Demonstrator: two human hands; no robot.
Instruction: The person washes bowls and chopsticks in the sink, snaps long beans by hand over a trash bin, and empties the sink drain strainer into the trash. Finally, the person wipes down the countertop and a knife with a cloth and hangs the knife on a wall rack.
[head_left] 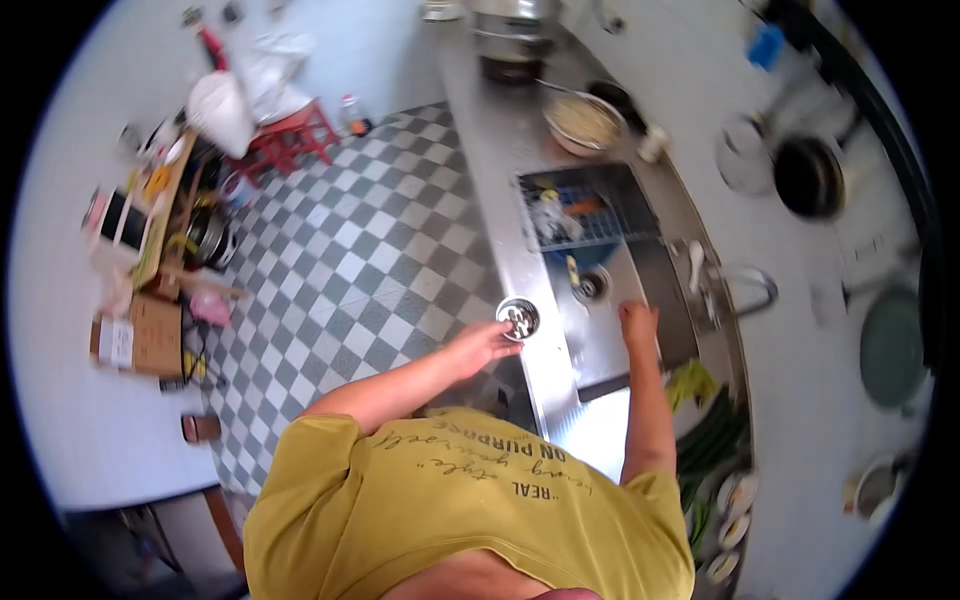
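Observation:
My left hand (484, 347) holds a small round metal sink strainer (519, 320) by its rim, over the front edge of the steel counter. Dark openings and bright metal show inside it. Over the right side of the sink (600, 340), my right hand (638, 322) is closed into a fist. Whatever it grips, if anything, is hidden. Between the hands, the sink's drain (592, 286) is uncovered, and a yellow-handled tool (573, 271) lies beside it.
A blue rack (570, 210) with items spans the sink's far part. The faucet (745, 295) stands at the right. Farther back are a bowl (584, 125) and a large steel pot (513, 35). Green vegetables (712, 430) lie near my right arm. A red stool (290, 140) stands on the checkered floor.

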